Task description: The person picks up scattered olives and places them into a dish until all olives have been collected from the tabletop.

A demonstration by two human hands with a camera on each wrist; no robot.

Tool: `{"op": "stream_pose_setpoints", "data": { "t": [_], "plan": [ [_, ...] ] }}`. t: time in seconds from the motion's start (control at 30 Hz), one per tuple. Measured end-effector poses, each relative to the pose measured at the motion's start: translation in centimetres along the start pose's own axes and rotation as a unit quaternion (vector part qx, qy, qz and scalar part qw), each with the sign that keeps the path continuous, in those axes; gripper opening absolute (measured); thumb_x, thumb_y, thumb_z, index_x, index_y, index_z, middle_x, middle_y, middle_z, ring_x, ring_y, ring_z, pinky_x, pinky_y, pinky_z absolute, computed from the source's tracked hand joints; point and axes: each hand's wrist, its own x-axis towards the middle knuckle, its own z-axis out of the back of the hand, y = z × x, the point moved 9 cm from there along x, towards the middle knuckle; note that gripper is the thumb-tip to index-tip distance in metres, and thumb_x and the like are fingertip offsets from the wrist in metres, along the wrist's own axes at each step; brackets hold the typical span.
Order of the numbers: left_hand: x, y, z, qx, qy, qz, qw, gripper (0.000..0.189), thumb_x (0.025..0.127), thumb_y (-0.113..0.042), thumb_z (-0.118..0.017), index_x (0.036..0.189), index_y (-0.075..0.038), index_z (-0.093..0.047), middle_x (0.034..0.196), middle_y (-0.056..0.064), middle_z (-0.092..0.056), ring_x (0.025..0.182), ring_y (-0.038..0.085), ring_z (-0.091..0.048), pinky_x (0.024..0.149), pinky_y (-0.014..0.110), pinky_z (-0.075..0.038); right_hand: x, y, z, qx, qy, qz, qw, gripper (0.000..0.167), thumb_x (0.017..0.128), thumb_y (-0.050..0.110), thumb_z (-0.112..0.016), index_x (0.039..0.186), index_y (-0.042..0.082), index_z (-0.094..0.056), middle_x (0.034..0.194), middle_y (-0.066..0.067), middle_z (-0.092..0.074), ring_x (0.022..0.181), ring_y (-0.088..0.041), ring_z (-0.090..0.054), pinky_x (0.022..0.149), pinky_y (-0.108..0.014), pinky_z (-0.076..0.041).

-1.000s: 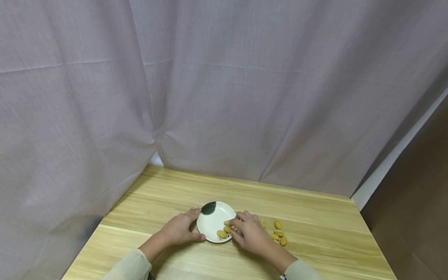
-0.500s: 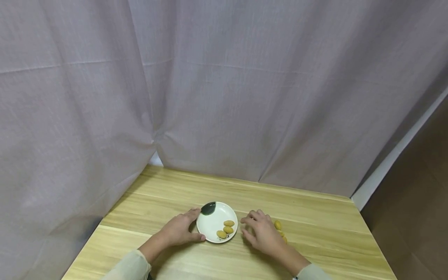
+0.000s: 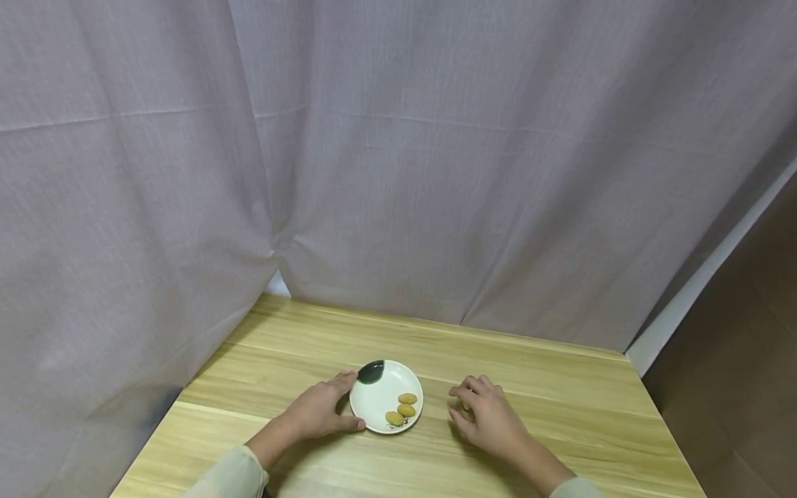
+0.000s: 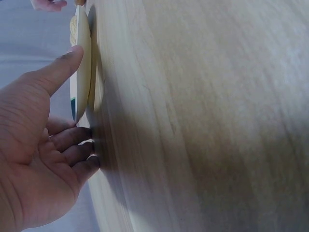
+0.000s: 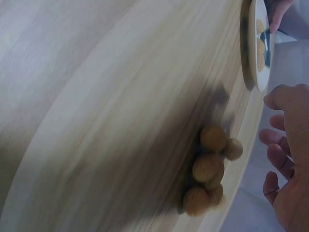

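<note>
In the head view my left hand (image 3: pixel 317 409) holds the left edge of a small white plate (image 3: pixel 376 398) with a dark green patch, thumb and forefinger spread along its rim. The left wrist view shows my thumb (image 4: pixel 63 70) against the plate's edge. Three yellow-brown, nut-like ovals (image 3: pixel 394 418) lie at the plate's near right side. My right hand (image 3: pixel 492 418) hovers right of the plate, fingers loosely bent and holding nothing. Beneath it, several more nut-like ovals (image 5: pixel 206 167) sit clustered on the table in the right wrist view; the hand mostly hides them in the head view.
The wood-grain table (image 3: pixel 349 332) is backed by a grey curtain (image 3: pixel 398 173), which also hangs along the left. A brown panel (image 3: pixel 735 360) stands at the right side.
My right hand has let go of a nut-like oval on the plate and moved right, over the loose cluster. My left hand stays at the plate.
</note>
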Motion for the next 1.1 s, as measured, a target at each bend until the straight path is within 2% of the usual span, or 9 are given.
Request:
{"op": "stream_pose_setpoints", "data": {
  "t": [0.2,0.33,0.5,0.8,1.1],
  "plan": [
    [-0.2,-0.1,0.1,-0.003,0.002,0.003,1.0,0.108,0.087,-0.055,-0.092,0.163,0.007,-0.046,0.17,0.027,-0.047,0.159,0.047,-0.048,0.132,0.063,-0.04,-0.3,-1.3,0.6,-0.012,0.002,-0.007,0.9999,0.035,0.088,0.022,-0.093,0.119,0.011,-0.081,0.111,0.001,-0.074,0.094,-0.009,-0.056,0.076,-0.027,-0.045],
    [-0.2,-0.1,0.2,-0.004,0.001,0.005,1.0,0.108,0.087,-0.054,-0.092,0.163,0.007,-0.046,0.171,0.027,-0.047,0.159,0.047,-0.047,0.132,0.063,-0.039,-0.4,-2.0,0.8,-0.017,0.005,-0.007,0.9998,0.036,0.088,0.021,-0.092,0.12,0.009,-0.081,0.112,0.0,-0.075,0.093,-0.009,-0.055,0.075,-0.026,-0.044],
    [-0.3,-0.1,0.2,-0.006,0.003,0.005,1.0,0.107,0.088,-0.054,-0.091,0.164,0.006,-0.046,0.171,0.026,-0.047,0.159,0.047,-0.047,0.132,0.063,-0.04,-0.7,-2.8,0.4,-0.023,0.017,-0.018,0.9994,0.035,0.09,0.022,-0.091,0.121,0.01,-0.081,0.114,0.0,-0.076,0.093,-0.009,-0.056,0.074,-0.024,-0.042],
    [0.0,0.0,-0.1,-0.011,0.005,0.004,0.9999,0.109,0.088,-0.054,-0.091,0.165,0.007,-0.044,0.17,0.028,-0.047,0.159,0.048,-0.046,0.133,0.063,-0.038,-1.1,-3.7,-0.8,-0.018,0.037,-0.047,0.998,0.032,0.092,0.027,-0.09,0.12,0.014,-0.082,0.117,0.0,-0.077,0.098,-0.013,-0.059,0.074,-0.029,-0.044],
    [0.0,0.2,-0.1,-0.009,0.005,0.008,0.9999,0.109,0.088,-0.056,-0.091,0.165,0.005,-0.044,0.171,0.026,-0.046,0.16,0.047,-0.046,0.133,0.063,-0.038,-1.0,-3.7,-1.5,-0.015,0.033,-0.044,0.9984,0.028,0.09,0.024,-0.092,0.115,0.017,-0.081,0.116,0.001,-0.078,0.098,-0.014,-0.06,0.076,-0.032,-0.047]
  ]
}}
